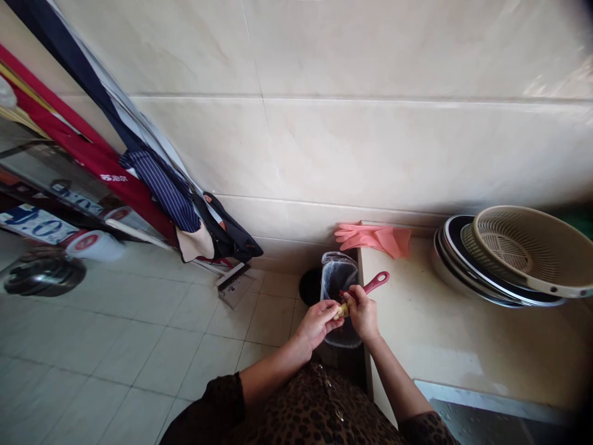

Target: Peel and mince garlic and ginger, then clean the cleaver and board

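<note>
My left hand (319, 322) is closed around a small, knobbly, pale yellow piece that looks like ginger (341, 311). In my right hand (363, 314) is a red-handled peeler (376, 282); its handle, with a hole at the end, points up and to the right. The peeler's head is at the ginger and mostly hidden by my fingers. Both hands meet above a bin (340, 272) lined with a clear plastic bag, which stands against the side of the counter.
Pink rubber gloves (375, 238) lie on the counter's (407, 334) back corner. Farther right, a beige colander (551, 247) tops stacked basins. A sink (491, 414) edge shows at lower right. Aprons (162, 191) hang left above a dustpan (235, 285) on the tiled floor.
</note>
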Motion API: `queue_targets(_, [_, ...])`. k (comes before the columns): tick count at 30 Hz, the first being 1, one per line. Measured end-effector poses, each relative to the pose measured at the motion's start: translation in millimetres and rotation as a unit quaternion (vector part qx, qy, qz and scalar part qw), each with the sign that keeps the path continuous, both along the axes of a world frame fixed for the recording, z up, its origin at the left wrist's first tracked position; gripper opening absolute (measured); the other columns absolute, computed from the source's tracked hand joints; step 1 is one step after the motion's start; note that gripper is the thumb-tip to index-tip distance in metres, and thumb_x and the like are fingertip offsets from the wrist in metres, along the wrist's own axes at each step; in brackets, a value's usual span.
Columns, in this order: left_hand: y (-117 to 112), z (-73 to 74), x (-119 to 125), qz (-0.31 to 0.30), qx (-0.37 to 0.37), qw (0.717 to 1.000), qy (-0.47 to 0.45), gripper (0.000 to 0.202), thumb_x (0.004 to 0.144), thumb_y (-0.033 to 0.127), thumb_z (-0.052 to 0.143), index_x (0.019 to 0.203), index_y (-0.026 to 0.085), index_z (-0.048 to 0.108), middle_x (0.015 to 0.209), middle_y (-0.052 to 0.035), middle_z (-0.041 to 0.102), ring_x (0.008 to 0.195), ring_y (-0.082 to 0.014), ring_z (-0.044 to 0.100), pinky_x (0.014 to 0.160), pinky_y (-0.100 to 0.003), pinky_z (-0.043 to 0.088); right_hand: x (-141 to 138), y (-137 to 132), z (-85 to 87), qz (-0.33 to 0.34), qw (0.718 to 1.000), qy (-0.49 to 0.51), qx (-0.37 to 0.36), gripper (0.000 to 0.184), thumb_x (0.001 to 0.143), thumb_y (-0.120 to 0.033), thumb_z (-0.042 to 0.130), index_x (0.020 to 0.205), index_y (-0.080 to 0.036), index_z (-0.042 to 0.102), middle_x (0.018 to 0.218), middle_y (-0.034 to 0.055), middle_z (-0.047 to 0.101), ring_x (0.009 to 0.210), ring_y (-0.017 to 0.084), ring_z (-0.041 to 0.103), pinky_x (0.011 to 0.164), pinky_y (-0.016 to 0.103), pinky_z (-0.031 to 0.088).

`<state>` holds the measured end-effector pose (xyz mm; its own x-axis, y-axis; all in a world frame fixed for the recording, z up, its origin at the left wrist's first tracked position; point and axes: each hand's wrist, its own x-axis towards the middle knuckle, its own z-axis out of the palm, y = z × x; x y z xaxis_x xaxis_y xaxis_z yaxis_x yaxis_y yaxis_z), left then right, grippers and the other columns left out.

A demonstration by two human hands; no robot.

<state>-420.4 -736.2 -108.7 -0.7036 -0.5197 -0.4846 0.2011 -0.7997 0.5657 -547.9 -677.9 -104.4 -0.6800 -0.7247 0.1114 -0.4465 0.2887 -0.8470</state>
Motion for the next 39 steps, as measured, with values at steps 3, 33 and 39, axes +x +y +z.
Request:
queue_targets(3, [-1,-0.5,0,-0.001,-0.006,1.000,-0.013,0.037,0.054,0.026,0.088,0.081,0.012,0.068,0.079,-0.0054,0.069,0.067,-0.0139,0.065,0.069,-0.026,0.052,-6,2,-5.8,0.001,0.999,0.030,0.032,0.022,0.084,-0.039,0.043,0.077,-0.023,0.055,0.059,0.0017,0.065,0.047,0.017,0.058,0.046,0.026,0.042])
queue_targets(33, [0,1.8,-4,0.065,-0.002,0.997,-0.044,0.028,0.055,0.029,0.084,0.073,0.014,0.068,0.068,-0.0019,0.065,0.063,-0.0128,0.060,0.062,-0.026,0.051,17,-8,2.1,-0.054,0.997,-0.045,-0.016,0.027,0.083,-0.046,0.047,0.085,-0.021,0.056,0.068,0.0030,0.068,0.056,0.017,0.061,0.053,0.026,0.047])
queue_targets(39, [-1,5.4,-4,0.065,-0.016,0.995,-0.070,0.033,0.052,0.032,0.084,0.069,0.013,0.063,0.064,-0.0020,0.064,0.058,-0.0119,0.060,0.058,-0.024,0.050,12,-11,-1.0,-0.041,0.997,-0.061,-0.006,0.028,0.080,-0.049,0.049,0.079,-0.022,0.056,0.067,0.0025,0.068,0.058,0.018,0.062,0.055,0.027,0.048])
